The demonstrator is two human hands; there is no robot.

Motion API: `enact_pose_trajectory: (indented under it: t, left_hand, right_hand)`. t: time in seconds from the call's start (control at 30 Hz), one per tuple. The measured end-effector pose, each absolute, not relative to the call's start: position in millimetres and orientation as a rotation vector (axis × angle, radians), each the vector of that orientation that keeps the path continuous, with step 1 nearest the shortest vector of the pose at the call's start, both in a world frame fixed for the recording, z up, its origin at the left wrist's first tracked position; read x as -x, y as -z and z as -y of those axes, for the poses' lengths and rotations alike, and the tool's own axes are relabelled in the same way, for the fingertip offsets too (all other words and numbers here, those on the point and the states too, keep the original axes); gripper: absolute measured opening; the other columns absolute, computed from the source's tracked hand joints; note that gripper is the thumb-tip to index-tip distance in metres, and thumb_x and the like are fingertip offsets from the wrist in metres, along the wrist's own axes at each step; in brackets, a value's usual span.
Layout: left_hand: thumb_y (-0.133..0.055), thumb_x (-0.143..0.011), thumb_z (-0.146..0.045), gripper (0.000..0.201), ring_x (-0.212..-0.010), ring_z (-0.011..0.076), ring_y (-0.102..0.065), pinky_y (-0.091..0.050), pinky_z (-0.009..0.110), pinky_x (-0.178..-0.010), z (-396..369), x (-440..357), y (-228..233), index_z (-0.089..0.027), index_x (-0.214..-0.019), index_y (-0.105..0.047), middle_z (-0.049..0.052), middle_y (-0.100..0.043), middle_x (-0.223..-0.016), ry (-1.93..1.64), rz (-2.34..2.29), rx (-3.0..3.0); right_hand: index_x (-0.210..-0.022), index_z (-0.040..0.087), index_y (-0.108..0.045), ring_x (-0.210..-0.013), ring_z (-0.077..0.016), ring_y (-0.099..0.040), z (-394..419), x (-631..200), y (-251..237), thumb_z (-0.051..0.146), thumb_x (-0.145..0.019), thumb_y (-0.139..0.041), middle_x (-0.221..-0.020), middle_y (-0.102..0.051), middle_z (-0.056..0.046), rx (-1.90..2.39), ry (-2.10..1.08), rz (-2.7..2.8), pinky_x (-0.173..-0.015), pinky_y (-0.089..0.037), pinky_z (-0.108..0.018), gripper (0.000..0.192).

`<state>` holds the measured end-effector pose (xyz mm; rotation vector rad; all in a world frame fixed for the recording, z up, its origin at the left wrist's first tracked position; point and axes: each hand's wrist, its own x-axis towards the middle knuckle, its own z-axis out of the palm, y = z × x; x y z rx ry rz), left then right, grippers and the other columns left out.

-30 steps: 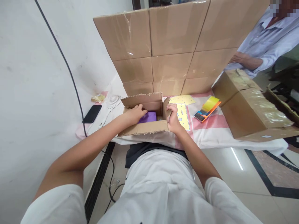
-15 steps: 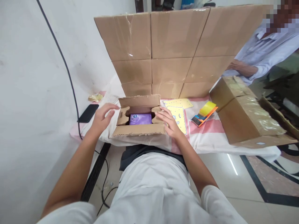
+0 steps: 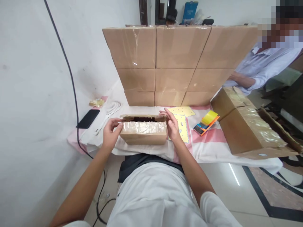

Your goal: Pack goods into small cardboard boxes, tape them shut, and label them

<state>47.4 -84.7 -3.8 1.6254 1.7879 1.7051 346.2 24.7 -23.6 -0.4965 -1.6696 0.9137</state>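
Observation:
A small cardboard box point(image 3: 143, 139) sits in front of me on the cloth-covered table. Its front flap, covered with shiny clear tape, is folded inward, and the back flap point(image 3: 132, 118) leans over behind it. A dark gap shows between the two flaps; the contents are hidden. At the left end, my left hand point(image 3: 111, 130) pinches the flap corner between thumb and fingers. My right hand point(image 3: 172, 126) rests against the right end with its fingers stretched out towards the back flap.
Stacked cardboard boxes point(image 3: 175, 78) form a wall behind. At right stands a larger open carton point(image 3: 243, 129), near a person in a light shirt. An orange tape dispenser point(image 3: 206, 123), yellow sheets point(image 3: 182, 126) and a black phone point(image 3: 88, 119) lie on the table. A cable point(image 3: 68, 63) hangs left.
The front flap has been folded in over the purple packet, which no longer shows. The back flap has come down too. Both hands have stayed at the box's ends.

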Motion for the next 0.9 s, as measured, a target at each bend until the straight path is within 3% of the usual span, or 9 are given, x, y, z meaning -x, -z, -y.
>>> enact_pose_trajectory:
  t: [0.1, 0.2, 0.27, 0.37, 0.43, 0.57, 0.63, 0.73, 0.9]
  left_hand:
    - [-0.072, -0.087, -0.036, 0.042, -0.110, 0.0228, -0.067, -0.057, 0.036, -0.086, 86.2, -63.2, -8.1, -0.025, -0.127, -0.062, 0.011, -0.066, -0.129, -1.687, -1.942, -1.703]
    - [-0.069, -0.092, -0.039, 0.039, -0.133, 0.0301, -0.059, -0.044, 0.051, -0.113, 96.1, -81.4, -21.8, -0.029, -0.129, -0.067, 0.010, -0.066, -0.140, -1.381, -1.945, -2.234]
    - [-0.070, -0.092, -0.046, 0.046, -0.137, 0.0331, -0.058, -0.034, 0.057, -0.121, 101.4, -95.0, -25.8, -0.031, -0.136, -0.065, 0.009, -0.066, -0.145, -1.083, -1.869, -2.489]
    - [-0.066, -0.094, -0.052, 0.055, -0.141, 0.0334, -0.057, -0.033, 0.055, -0.123, 103.2, -109.3, -24.4, -0.030, -0.144, -0.061, 0.007, -0.063, -0.149, -0.805, -1.902, -2.596]
    - [-0.063, -0.097, -0.053, 0.056, -0.141, 0.0324, -0.057, -0.035, 0.052, -0.121, 100.9, -111.1, -21.9, -0.029, -0.147, -0.060, 0.007, -0.062, -0.150, -0.751, -1.956, -2.596]
    - [-0.061, -0.097, -0.055, 0.054, -0.141, 0.0327, -0.057, -0.037, 0.052, -0.120, 88.1, -103.4, -17.0, -0.032, -0.146, -0.061, 0.004, -0.062, -0.149, -0.757, -1.949, -2.616]
    - [-0.061, -0.098, -0.055, 0.051, -0.142, 0.0326, -0.057, -0.038, 0.051, -0.119, 76.6, -99.8, -14.3, -0.034, -0.143, -0.064, 0.003, -0.063, -0.148, -0.769, -1.925, -2.625]
    - [-0.060, -0.098, -0.055, 0.049, -0.142, 0.0331, -0.057, -0.041, 0.049, -0.114, 56.5, -99.4, -12.6, -0.032, -0.140, -0.067, 0.004, -0.065, -0.145, -0.775, -1.935, -2.610]
    - [-0.062, -0.095, -0.054, 0.052, -0.134, 0.0358, -0.062, -0.047, 0.047, -0.106, 34.0, -106.4, -26.5, -0.026, -0.139, -0.066, 0.009, -0.072, -0.137, -0.652, -1.962, -2.592]
  right_hand:
    - [-0.131, 0.024, -0.066, -0.134, -0.0331, -0.057, -20.2, -357.5, 15.6, 0.058, -0.101, -0.046, -0.117, -0.073, -0.013, 0.471, -0.777, 1.786, -0.118, -0.040, -0.058, 0.049]
    - [-0.117, 0.023, -0.072, -0.139, -0.0335, -0.052, -16.9, -364.8, 6.5, 0.054, -0.102, -0.050, -0.115, -0.073, -0.013, 0.516, -0.672, 1.898, -0.118, -0.039, -0.059, 0.041]
    - [-0.120, 0.024, -0.072, -0.142, -0.0324, -0.050, -13.1, -366.2, 4.1, 0.050, -0.104, -0.047, -0.118, -0.073, -0.013, 0.543, -0.659, 1.927, -0.119, -0.039, -0.059, 0.039]
    - [-0.129, 0.027, -0.068, -0.143, -0.0306, -0.050, -1.5, -370.1, 8.5, 0.043, -0.105, -0.047, -0.130, -0.071, -0.011, 0.579, -0.633, 1.916, -0.120, -0.039, -0.058, 0.036]
    - [-0.130, 0.028, -0.066, -0.137, -0.0298, -0.056, 7.2, -380.5, 15.6, 0.038, -0.104, -0.051, -0.135, -0.067, -0.010, 0.629, -0.516, 1.772, -0.117, -0.042, -0.056, 0.032]
    - [-0.115, 0.025, -0.063, -0.121, -0.0250, -0.062, 2.9, -431.8, 29.6, 0.034, -0.095, -0.060, -0.122, -0.063, -0.008, 0.822, -0.182, 1.076, -0.111, -0.047, -0.049, 0.022]
    - [-0.112, 0.026, -0.055, -0.114, -0.0207, -0.063, -14.9, -467.9, 32.6, 0.034, -0.091, -0.060, -0.116, -0.061, -0.006, 0.915, -0.239, 0.782, -0.106, -0.050, -0.043, 0.023]
    - [-0.106, 0.026, -0.047, -0.094, -0.0171, -0.066, -49.0, -516.4, 32.7, 0.037, -0.089, -0.055, -0.102, -0.064, -0.004, 1.035, -0.528, 0.684, -0.087, -0.055, -0.034, 0.021]
    - [-0.095, 0.027, -0.047, -0.077, -0.0125, -0.059, -82.1, -548.1, 36.0, 0.039, -0.086, -0.059, -0.091, -0.062, 0.001, 1.149, -0.596, 0.650, -0.065, -0.047, -0.024, 0.019]
